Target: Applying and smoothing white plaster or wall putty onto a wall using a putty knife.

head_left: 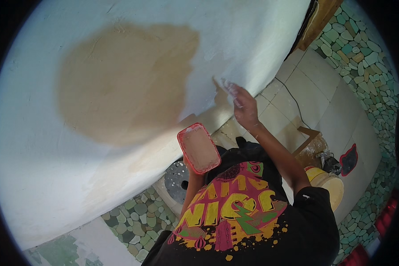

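My left hand (191, 168) grips a red-rimmed rectangular plastic tub (180, 144) from its left side and below; most of its fingers are hidden behind the tub. Smooth, pale pinkish-beige paste (201, 150) covers the inside of the tub. To the right and farther up, my right hand (243, 103) is raised close to the white wall (133, 173). Its fingers stretch toward the wall, coated in white paste, and no tool shows in them. A large brownish, damp-looking patch (124, 84) marks the wall to the left of that hand.
A cream bucket (331, 188), a stained brown box-like piece (312, 148) and a red-edged black flat thing (349, 159) lie to the right. A thin cable (299, 108) crosses the pale tiles. Near the wall sits a grey speckled disc (175, 181). Green pebble flooring (139, 219) borders the tiles.
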